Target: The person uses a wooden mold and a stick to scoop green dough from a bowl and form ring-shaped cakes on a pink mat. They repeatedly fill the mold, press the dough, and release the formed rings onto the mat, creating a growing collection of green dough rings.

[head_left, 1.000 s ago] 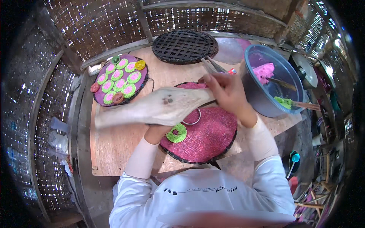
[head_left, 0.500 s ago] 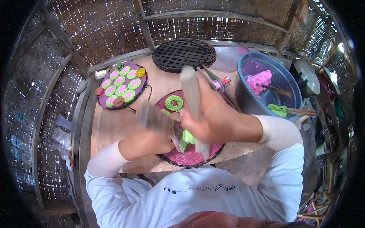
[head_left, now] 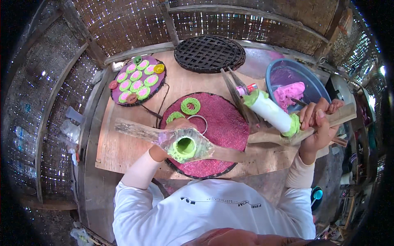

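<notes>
My left hand (head_left: 177,124) grips a wooden dough press body (head_left: 223,153) from beneath. Its round hole (head_left: 184,146) has green dough around the rim and inside. My right hand (head_left: 315,130) is closed around the wooden handle of the plunger (head_left: 269,112), a white cylinder smeared with green dough at both ends. The two press parts are apart, the plunger off to the right. Below lies a round pink woven tray (head_left: 223,110) bearing green coiled dough rings (head_left: 190,105). A thin pale ring (head_left: 204,119) shows beside my left fingers.
At the back left, a round tray (head_left: 158,88) carries several green-and-pink dough pieces and small coloured lids. Dark woven trays (head_left: 209,53) are stacked at the back. Right of them stand wooden sticks (head_left: 234,92) and a blue basin (head_left: 277,67) with pink dough (head_left: 289,92).
The press parts, together over the pink tray before, are now separated. My right hand has moved right with the plunger; the left holds the body with its hole facing up.
</notes>
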A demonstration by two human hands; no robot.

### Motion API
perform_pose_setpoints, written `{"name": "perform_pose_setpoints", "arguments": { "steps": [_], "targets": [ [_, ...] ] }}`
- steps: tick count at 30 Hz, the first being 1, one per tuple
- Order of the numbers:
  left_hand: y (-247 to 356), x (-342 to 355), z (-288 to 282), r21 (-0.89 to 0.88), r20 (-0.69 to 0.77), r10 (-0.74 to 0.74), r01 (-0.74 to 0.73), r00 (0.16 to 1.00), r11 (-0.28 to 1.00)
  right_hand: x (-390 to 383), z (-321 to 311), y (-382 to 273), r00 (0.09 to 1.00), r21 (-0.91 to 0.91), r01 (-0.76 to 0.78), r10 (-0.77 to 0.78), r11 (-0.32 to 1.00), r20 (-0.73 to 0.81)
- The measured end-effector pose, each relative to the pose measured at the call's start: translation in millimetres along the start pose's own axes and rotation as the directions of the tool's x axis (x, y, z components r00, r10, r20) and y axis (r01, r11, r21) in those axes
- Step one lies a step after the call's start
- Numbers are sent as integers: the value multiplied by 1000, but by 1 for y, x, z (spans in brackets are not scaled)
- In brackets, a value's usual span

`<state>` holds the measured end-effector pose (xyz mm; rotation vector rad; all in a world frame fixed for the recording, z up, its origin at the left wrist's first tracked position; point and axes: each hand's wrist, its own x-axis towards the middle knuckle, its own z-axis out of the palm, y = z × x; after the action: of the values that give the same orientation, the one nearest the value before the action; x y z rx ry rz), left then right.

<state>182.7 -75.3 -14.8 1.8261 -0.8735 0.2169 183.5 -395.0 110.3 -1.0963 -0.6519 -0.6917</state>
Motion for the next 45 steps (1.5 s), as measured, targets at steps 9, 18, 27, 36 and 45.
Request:
{"name": "perform_pose_setpoints", "arguments": {
  "steps": [9,18,27,36,45],
  "targets": [
    [6,14,7,166,-39,73,-65,997,984,-10,-19,27,985,26,98,-94,995,-143],
    [-6,3,38,159,-133,57,-36,990,987,3,-1,75,880,103,173,-106,980,-463],
    [3,41,65,-781,-549,-284,-361,786,510,-74,49,162,683,602,-324,621,730,-384],
    [-44,12,16,-676,-588,-136,-392,798,625,-87,6,78,461,-583,-629,851,514,253],
    [-16,28,33,-791,-477,-155,-346,865,504,-58,19,55,906,-776,335,45,534,421]
  ]
}}
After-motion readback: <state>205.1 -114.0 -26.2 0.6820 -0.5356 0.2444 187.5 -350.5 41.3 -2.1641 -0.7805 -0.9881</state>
